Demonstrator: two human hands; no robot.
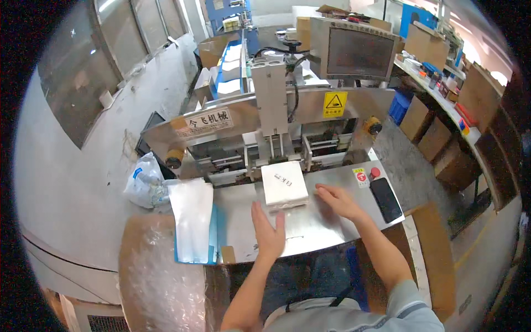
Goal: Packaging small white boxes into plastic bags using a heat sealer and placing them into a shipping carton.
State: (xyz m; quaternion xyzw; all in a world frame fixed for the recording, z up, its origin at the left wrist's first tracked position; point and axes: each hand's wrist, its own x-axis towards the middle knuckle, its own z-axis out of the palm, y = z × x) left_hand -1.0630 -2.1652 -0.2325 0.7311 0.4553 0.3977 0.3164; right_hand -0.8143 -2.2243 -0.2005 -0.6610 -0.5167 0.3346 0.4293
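A stack of white square packs, the top one with small dark print, lies on the machine's metal table in front of its middle. It looks like folded paper in clear wrapping; the exact kind I cannot make out. My left hand hovers at the stack's near left corner, fingers straight and thumb apart, holding nothing. On the other side, my right hand is a little way from the stack's right edge. Its fingers are stretched toward the stack, with nothing held in them.
White sheets in a blue holder lie at the table's left end, beside a plastic bag. A black phone and a red button are at the right. Behind stand the machine's steel frame and a monitor.
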